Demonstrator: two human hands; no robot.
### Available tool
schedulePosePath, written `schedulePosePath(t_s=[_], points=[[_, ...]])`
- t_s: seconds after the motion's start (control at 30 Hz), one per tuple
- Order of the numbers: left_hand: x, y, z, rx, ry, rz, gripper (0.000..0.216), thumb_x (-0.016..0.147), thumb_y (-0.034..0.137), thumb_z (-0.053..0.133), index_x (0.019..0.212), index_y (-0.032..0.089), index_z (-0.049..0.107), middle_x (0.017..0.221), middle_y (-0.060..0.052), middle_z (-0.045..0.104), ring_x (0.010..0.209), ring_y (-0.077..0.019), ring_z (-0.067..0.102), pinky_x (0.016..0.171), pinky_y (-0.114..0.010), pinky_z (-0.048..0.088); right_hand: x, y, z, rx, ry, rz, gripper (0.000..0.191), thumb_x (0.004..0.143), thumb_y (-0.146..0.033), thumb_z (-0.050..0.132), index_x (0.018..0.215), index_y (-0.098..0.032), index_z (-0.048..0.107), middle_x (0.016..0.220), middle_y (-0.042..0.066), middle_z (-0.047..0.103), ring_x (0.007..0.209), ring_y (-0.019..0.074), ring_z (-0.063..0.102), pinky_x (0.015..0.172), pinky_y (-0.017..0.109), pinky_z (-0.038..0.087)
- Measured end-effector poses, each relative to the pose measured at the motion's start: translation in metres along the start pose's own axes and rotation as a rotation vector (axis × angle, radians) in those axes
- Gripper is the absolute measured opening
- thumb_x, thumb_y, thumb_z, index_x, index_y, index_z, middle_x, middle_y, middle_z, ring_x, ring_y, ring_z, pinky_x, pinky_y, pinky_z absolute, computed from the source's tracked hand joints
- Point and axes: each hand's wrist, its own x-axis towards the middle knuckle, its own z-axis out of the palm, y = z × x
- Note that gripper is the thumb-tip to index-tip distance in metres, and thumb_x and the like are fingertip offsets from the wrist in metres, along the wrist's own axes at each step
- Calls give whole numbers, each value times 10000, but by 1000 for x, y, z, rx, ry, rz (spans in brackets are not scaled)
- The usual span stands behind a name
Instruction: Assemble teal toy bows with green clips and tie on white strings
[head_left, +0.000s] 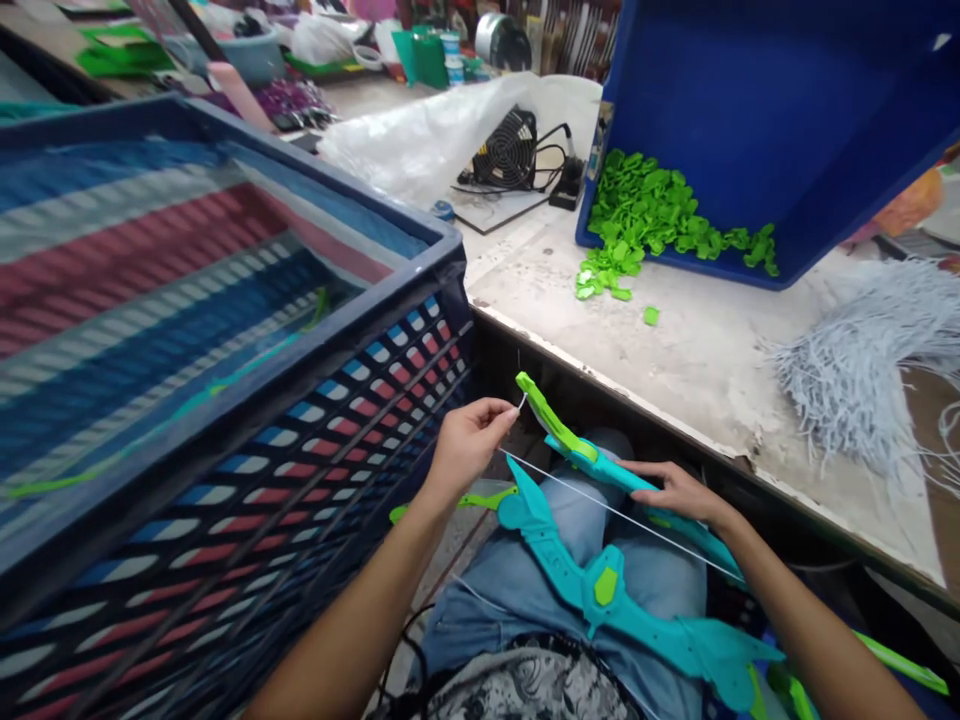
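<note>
My left hand (472,440) pinches a white string (600,500) close to the light green tip of a toy bow (555,420). That bow has a turquoise middle and slants down to the right across my knees. Around its turquoise part my right hand (679,492) is closed, partly hiding it. The string runs from near my left fingers toward the lower right, below the bow. A second turquoise toy bow (555,560), with a green piece at its centre and green ends, lies on my lap.
At the left stands a large dark blue plastic crate (450,245) lined with striped sheeting. On the white worktable (525,290), a tipped blue bin (750,120) spills small green plastic parts (645,210). A bundle of white strings (862,360) lies at the right, a black fan (510,150) behind.
</note>
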Motion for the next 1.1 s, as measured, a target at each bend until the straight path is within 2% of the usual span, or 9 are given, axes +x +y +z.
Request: schedulePosePath(t_s=[0.1, 0.23, 0.6, 1.0, 1.1], points=[[8, 4, -1, 82, -24, 50, 246, 724, 387, 633, 717, 149, 694, 537, 20, 558, 496, -96, 437, 484, -219, 329, -1, 2, 0, -8, 10, 10, 655, 744, -507, 692, 1319, -219, 566, 1339, 46, 582, 1258, 358, 506, 1100, 487, 344], [14, 6, -2, 119, 16, 78, 267, 731, 397, 625, 734, 146, 716, 598, 0, 616, 537, -109, 476, 517, -226, 353, -2, -1, 1, -21, 32, 15, 651, 745, -526, 688, 1306, -215, 579, 1321, 62, 596, 1236, 361, 527, 1084, 486, 366], [15, 7, 2, 125, 93, 105, 272, 714, 405, 640, 706, 145, 720, 542, 2, 595, 520, -114, 469, 491, -224, 348, -4, -4, 3, -24, 45, 9, 631, 748, -524, 687, 1291, -217, 593, 1352, 64, 569, 1285, 354, 483, 1119, 489, 325], [16, 6, 9, 74, 82, 134, 231, 760, 377, 625, 732, 153, 672, 542, 37, 533, 507, -91, 419, 506, -223, 327, -5, -5, 5, -36, 52, 15, 651, 739, -545, 680, 1296, -219, 590, 1342, 66, 577, 1261, 354, 508, 1102, 494, 349], [17, 6, 15, 5, 87, 150, 230, 762, 348, 630, 894, 160, 619, 527, 75, 470, 501, -83, 407, 516, -208, 323, -5, -5, 8, -51, 58, 22, 655, 742, -546, 672, 1300, -214, 588, 1351, 67, 568, 1264, 359, 503, 1099, 493, 354]])
